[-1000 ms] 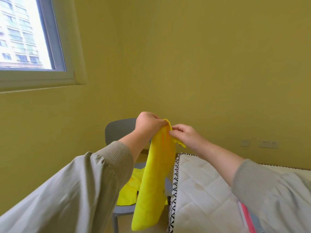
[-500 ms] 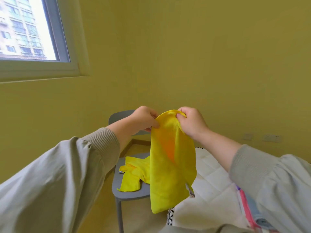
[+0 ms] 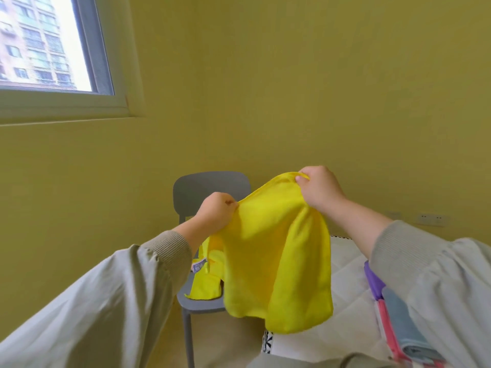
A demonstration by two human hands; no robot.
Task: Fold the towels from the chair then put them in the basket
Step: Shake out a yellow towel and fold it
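The yellow towel (image 3: pixel 276 251) I'm working with hangs in mid-air at the centre of my view. Its top edge is stretched between both hands and the rest droops in loose folds below them. My left hand (image 3: pixel 215 212) grips the lower, left end of that edge, its fingers (image 3: pixel 229 203) clenched around a bunch of cloth. My right hand (image 3: pixel 320 188) holds the other end higher and farther right, with the fingers curled over the hem and the thumb pinching it from the front (the edge makes a small loop just there). The bottom of the towel hangs in front of the chair seat and the bed's left edge; I cannot tell whether it touches either.

Behind it, on the seat of the grey chair (image 3: pixel 210 187), lies a second yellow towel (image 3: pixel 204 285). It is crumpled, with a small label (image 3: pixel 198 266) showing at its left side, and the held towel hides its right part. The chair stands close to the far yellow wall (image 3: pixel 292 88). Just right of the chair is a bed (image 3: pixel 348 274) with a white quilted cover and a black-and-white patterned border. At the near right, partly under my right sleeve (image 3: pixel 425 274), a stack of folded cloths (image 3: pixel 406 322) in purple, pink and blue sits on the bed. A window (image 3: pixel 53 43) fills the upper left, and a wall socket (image 3: pixel 431 219) sits low at the far right.
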